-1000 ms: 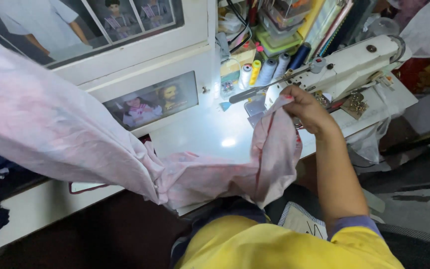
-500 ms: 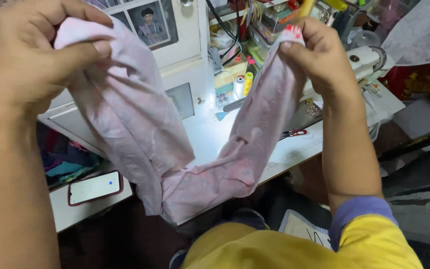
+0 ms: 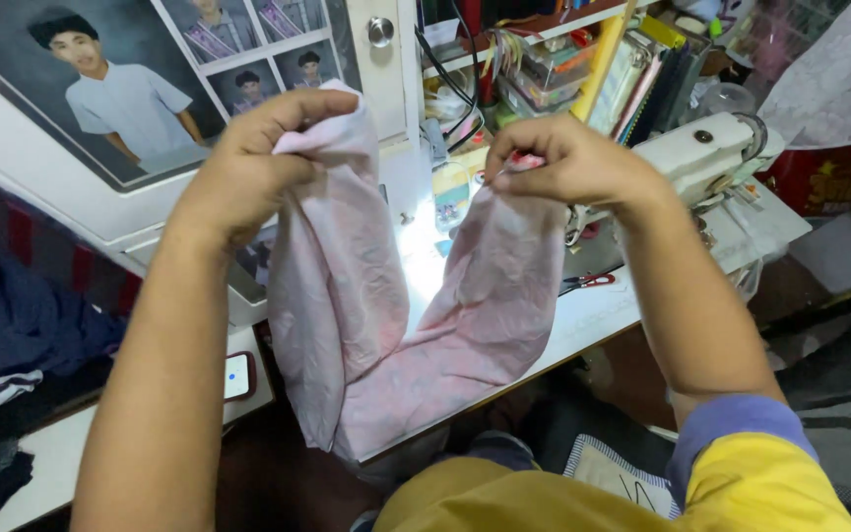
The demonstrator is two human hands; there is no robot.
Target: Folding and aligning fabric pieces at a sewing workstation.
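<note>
A pale pink cloth (image 3: pixel 396 325) hangs in a U shape between my two raised hands, over the white sewing table (image 3: pixel 603 310). My left hand (image 3: pixel 248 167) grips one bunched end at upper left. At upper centre my right hand (image 3: pixel 568 163) pinches the other end. The cloth's sagging middle drops below the table's front edge, toward my lap. A white sewing machine (image 3: pixel 701 153) stands just right of my right hand, partly hidden by my forearm.
Red-handled scissors (image 3: pixel 583 282) lie on the table under my right forearm. A phone (image 3: pixel 238 374) rests at the left edge. Framed photographs (image 3: pixel 150 79) lean behind. A cluttered shelf (image 3: pixel 583 59) of books and spools is at the back; dark clothes (image 3: pixel 12 335) are piled at left.
My hands have drawn closer together and dropped a little, so the cloth hangs in a narrower loop. One second ago my right hand was down at the sewing machine with the cloth spread wide left.
</note>
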